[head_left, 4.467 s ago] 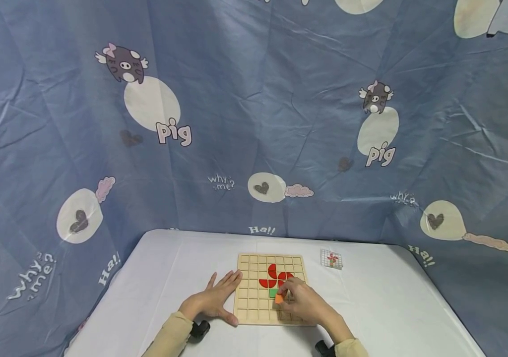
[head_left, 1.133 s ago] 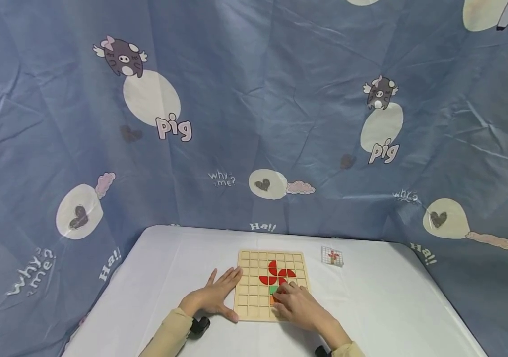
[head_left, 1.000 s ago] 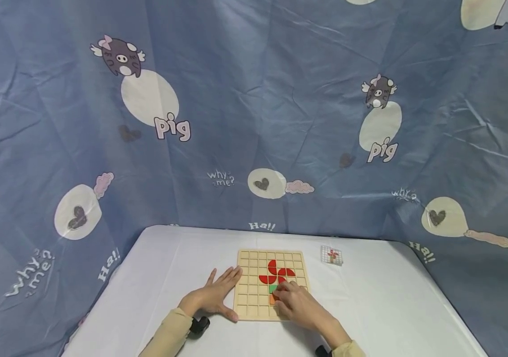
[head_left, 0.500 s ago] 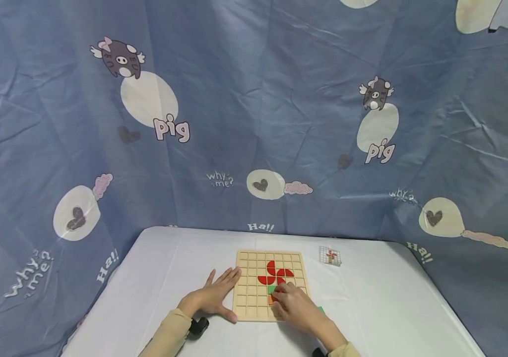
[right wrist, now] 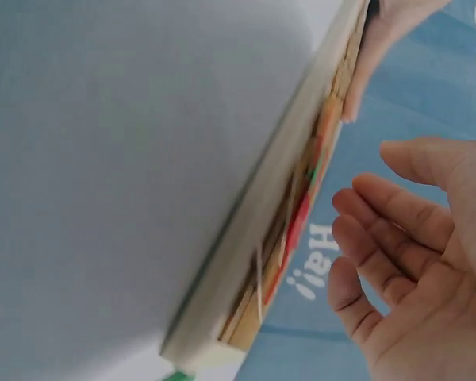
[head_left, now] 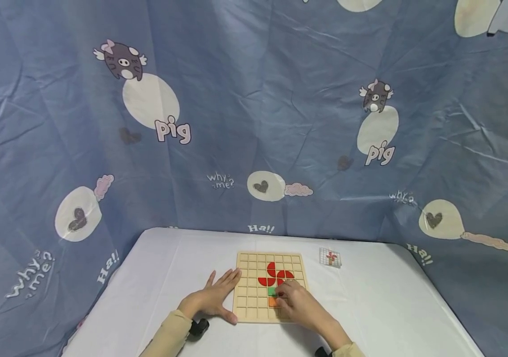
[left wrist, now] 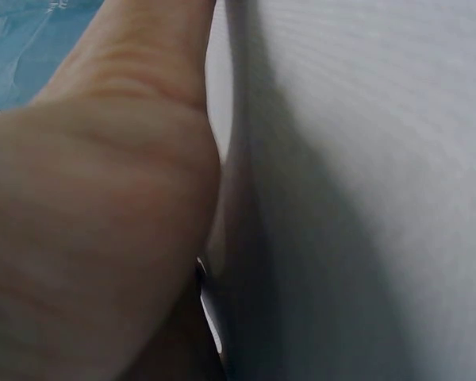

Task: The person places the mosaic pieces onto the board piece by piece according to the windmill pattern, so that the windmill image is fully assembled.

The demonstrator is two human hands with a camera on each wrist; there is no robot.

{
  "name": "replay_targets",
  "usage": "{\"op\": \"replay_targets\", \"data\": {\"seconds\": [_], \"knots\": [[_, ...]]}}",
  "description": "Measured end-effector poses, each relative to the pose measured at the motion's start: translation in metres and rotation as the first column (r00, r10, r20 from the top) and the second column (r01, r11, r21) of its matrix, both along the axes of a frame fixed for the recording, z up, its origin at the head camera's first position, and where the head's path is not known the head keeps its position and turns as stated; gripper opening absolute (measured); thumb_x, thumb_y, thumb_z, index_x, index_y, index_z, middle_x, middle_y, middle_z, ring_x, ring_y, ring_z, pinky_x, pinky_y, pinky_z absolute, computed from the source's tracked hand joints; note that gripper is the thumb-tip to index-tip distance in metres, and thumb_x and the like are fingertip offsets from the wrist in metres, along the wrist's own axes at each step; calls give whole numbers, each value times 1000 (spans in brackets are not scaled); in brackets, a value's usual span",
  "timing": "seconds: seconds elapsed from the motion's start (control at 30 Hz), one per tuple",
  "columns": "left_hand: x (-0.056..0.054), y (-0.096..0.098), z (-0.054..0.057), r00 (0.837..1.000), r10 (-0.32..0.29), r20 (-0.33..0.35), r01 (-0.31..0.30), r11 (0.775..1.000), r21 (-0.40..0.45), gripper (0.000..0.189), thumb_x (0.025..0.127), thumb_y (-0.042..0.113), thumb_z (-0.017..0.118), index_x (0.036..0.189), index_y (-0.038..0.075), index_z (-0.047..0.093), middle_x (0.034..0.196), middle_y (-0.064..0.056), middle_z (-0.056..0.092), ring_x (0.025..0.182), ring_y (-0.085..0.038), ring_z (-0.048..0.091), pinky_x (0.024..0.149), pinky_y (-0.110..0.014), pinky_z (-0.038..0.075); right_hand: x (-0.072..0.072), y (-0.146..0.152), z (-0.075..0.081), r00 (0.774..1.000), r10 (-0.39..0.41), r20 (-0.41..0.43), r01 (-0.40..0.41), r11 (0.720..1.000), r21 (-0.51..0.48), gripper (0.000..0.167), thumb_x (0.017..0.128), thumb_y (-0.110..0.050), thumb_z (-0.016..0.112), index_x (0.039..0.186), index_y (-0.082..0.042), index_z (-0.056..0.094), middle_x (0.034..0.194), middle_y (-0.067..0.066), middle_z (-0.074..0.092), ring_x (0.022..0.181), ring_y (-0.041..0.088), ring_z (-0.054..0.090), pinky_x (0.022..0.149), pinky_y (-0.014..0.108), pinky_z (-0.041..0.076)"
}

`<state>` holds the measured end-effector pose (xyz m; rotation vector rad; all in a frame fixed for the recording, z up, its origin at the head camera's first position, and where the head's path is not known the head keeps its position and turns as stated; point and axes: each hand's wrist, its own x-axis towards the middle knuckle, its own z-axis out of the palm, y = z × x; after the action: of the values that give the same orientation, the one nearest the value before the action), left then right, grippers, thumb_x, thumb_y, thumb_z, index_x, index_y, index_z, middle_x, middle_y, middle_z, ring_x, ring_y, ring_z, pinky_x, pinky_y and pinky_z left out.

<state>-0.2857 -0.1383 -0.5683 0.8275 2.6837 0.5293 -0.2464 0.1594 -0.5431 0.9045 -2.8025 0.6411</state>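
Observation:
A square wooden grid board (head_left: 251, 313) lies on the table. Red quarter-round pieces (head_left: 266, 281) form a pinwheel on it, with a green square piece (head_left: 272, 291) just below. Under that, an orange square piece (head_left: 273, 302) sits in the grid, partly covered by my right hand (head_left: 298, 303). In the right wrist view, that hand's fingers are loosely bent, thumb apart, and no piece shows between them. My left hand (head_left: 214, 299) lies spread at the board's left side, fingertips and thumb at its edge. The left wrist view shows mostly its heel (left wrist: 103, 206) near the cloth.
A small card (head_left: 330, 257) with a printed grid and red pinwheel lies right of the board. White cloth (head_left: 379, 302) covers the table, and a blue patterned curtain (head_left: 218, 99) hangs behind. A green bit (right wrist: 178, 375) shows beyond the board's corner in the right wrist view.
The orange piece, at my right fingertips 4.5 seconds ago, now lies on the board below the green one. My right fingers have drawn slightly right, off it. The left hand stays put.

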Motion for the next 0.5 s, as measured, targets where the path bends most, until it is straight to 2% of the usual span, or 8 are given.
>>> {"op": "replay_targets", "data": {"seconds": [0.13,0.23,0.37,0.5], "knots": [[1,1,1,1000,4,3,-4,1000,2,130,59,71,71,156,9,9,164,-8,4,151,-30,3,118,-63,-6,-1,11,6,1000,-11,27,12,998,-69,13,93,-17,64,105,-13,65,108,-4,63,101,14,59,82,29,56],[1,1,2,1000,1,10,-1,1000,3,130,60,70,72,156,9,9,164,-8,4,151,-30,3,117,-64,-6,1,21,13,998,-33,55,38,995,-97,14,90,-14,67,103,-12,63,105,-3,63,97,16,58,77,28,55],[2,1,4,1000,0,13,0,1000,8,129,61,69,72,156,9,9,164,-9,5,151,-31,3,117,-64,-6,5,38,22,991,-81,104,92,991,-101,20,87,-14,71,103,-11,61,102,0,62,94,17,55,76,28,52],[2,1,5,1000,2,10,-3,1000,13,129,60,69,73,156,9,10,164,-9,5,151,-31,3,117,-64,-6,9,55,26,985,-124,119,134,988,-79,24,83,-10,71,105,-12,60,101,-1,60,93,15,53,76,27,51]]}}
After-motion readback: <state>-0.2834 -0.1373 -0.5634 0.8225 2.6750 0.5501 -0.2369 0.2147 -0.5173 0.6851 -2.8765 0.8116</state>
